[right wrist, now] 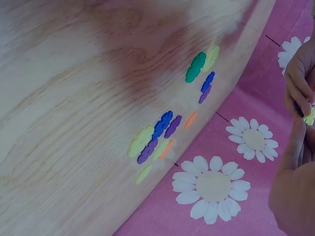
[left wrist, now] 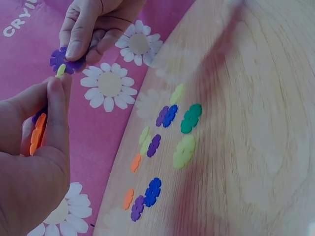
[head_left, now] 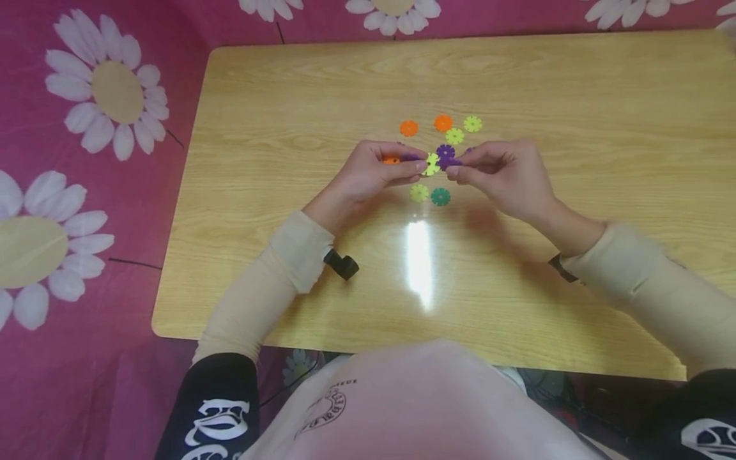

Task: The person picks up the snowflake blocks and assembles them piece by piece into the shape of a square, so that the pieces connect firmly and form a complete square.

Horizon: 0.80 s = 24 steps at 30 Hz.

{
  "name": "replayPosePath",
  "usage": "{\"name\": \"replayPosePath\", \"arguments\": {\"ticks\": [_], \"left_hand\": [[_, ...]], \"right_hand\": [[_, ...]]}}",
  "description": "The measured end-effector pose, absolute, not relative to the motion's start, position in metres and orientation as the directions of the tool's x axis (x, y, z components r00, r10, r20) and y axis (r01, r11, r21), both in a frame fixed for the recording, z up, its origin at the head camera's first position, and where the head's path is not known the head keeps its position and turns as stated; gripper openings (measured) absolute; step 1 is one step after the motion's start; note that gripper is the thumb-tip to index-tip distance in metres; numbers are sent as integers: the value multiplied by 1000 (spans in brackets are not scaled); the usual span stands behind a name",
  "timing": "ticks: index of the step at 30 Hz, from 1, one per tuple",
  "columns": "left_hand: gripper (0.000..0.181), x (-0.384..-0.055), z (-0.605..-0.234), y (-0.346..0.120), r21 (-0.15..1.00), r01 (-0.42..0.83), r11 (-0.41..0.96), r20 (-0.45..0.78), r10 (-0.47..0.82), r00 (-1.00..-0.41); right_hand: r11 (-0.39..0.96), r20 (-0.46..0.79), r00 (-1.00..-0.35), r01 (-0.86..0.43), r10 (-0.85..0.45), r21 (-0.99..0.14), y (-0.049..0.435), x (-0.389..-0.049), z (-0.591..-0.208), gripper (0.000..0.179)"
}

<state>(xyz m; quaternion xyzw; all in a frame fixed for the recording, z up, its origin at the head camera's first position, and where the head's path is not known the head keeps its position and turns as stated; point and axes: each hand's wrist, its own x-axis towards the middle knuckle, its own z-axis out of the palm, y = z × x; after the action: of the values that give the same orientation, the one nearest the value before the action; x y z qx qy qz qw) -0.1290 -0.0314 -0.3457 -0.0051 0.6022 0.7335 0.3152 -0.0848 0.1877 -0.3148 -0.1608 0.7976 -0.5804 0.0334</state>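
Note:
Both hands meet above the wooden table, working on notched plastic flower discs. My left hand (head_left: 368, 169) pinches a yellow-green disc (head_left: 432, 164) between thumb and fingers. An orange disc (left wrist: 38, 133) and a bit of purple also show within the left hand's grip, partly hidden by the fingers. From the other side, my right hand (head_left: 514, 176) pinches a purple disc (left wrist: 58, 60) between thumb and fingertips. In the left wrist view, the purple disc and the yellow-green edge overlap right at the fingertips. In the right wrist view, most of the held pieces are hidden.
Loose discs lie on the table (head_left: 276, 140) around the hands: an orange disc (head_left: 409, 128), a green disc (head_left: 441, 196), a yellow-green disc (head_left: 419, 192) and several others, including blue and purple. Pink flowered cloth (head_left: 34, 147) borders the table's far and left sides.

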Motion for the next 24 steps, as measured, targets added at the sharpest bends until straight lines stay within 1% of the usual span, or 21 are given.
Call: {"name": "replayPosePath", "arguments": {"ticks": [9,18,24], "left_hand": [[26,-130,-348,-31,873,-478,-92,-392,450,-802],[25,-131,-346,-28,881,-457,-123,-365,437,-822],[24,-132,-344,-26,870,-475,-131,-380,434,-817]], "right_hand": [[226,141,-945,-213,-297,-951,185,-85,-315,9],[261,138,-948,-215,-286,-941,184,-90,-315,9],[249,144,-942,-224,-302,-942,185,-93,-315,8]]}}
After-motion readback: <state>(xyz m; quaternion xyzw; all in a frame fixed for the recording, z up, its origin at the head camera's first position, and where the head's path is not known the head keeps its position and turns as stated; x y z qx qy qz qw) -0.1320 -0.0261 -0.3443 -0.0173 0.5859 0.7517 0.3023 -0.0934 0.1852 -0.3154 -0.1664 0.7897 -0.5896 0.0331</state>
